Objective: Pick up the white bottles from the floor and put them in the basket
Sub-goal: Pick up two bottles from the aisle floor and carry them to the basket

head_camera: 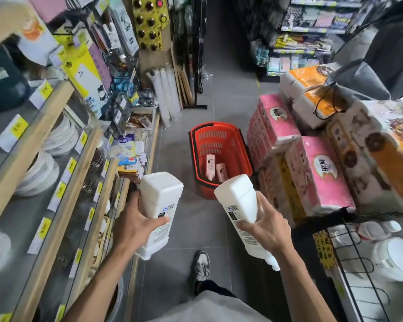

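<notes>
My left hand [135, 225] grips a white bottle [159, 201] around its middle, base pointing away from me. A second white bottle [239, 201] is held the same way in my right hand [266, 228]. Both bottles are in the air above the grey floor, just short of the red basket [228, 133] that stands on the floor ahead. Two pinkish bottles [215, 169] lie inside the basket.
Wooden-edged shelves [56, 145] with bowls and price tags run along the left. Stacked tissue packs [312, 163] crowd the right, with a black wire rack [349, 240] near my right arm. My shoe [203, 264] is on the floor tiles below.
</notes>
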